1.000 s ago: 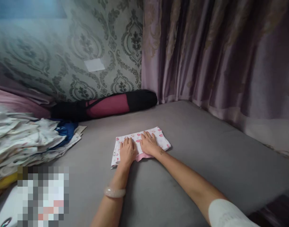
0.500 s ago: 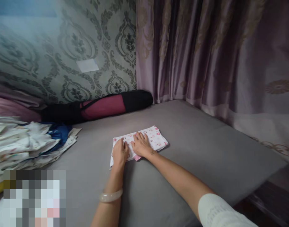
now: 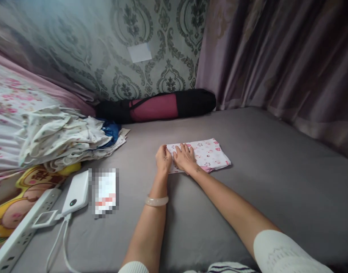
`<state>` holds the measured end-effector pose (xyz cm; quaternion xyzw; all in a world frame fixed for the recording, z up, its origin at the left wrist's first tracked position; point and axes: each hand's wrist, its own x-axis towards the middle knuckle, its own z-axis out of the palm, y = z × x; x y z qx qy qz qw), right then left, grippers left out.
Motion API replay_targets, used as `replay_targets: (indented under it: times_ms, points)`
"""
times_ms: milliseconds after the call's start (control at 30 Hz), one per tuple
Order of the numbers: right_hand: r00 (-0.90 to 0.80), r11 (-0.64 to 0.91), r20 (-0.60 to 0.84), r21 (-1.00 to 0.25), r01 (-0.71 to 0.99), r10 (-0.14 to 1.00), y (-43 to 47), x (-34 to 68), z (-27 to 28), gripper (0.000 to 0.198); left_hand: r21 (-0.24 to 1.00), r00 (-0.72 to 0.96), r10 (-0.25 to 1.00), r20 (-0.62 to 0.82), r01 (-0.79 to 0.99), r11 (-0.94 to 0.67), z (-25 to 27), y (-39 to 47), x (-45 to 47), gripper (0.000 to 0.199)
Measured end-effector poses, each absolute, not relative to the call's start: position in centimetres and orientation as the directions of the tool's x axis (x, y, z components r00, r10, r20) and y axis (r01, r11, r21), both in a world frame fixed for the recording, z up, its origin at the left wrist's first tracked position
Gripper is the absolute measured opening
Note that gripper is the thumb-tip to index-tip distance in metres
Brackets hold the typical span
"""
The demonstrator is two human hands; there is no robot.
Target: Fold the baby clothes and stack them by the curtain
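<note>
A folded white cloth with pink and dark prints (image 3: 209, 153) lies flat on the grey bed sheet; a bit of plain pink shows along its near edge. My left hand (image 3: 163, 159), with a pale bangle on the wrist, is curled round the cloth's left end and hides that edge. Right beside it, my right hand (image 3: 184, 157) rests palm down on the cloth's left part, fingers stretched out and slightly spread.
A heap of pale clothes (image 3: 63, 132) lies at the left. Nearer are a white power bank (image 3: 76, 193) with cables, a power strip (image 3: 29, 227) and a pixelated item (image 3: 105, 193). A black and maroon long bag (image 3: 154, 107) lies along the wall; curtains (image 3: 248, 57) hang at right.
My view has turned left and down, bringing the power bank and strip into sight. On the cloth, both hands have shifted left, the left one from its top to its left end.
</note>
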<state>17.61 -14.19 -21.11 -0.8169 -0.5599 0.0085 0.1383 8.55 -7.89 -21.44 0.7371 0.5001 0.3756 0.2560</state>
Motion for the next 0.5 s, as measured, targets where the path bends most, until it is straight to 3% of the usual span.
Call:
replay_targets:
  times_ms: [500]
  points:
    - [0.361,-0.325,0.111,-0.254,0.911,0.926,-13.8,16.7,-20.4,0.052,0.807,0.146,0.963,0.226,0.525,-0.269,-21.1,-6.9,7.3,0.028]
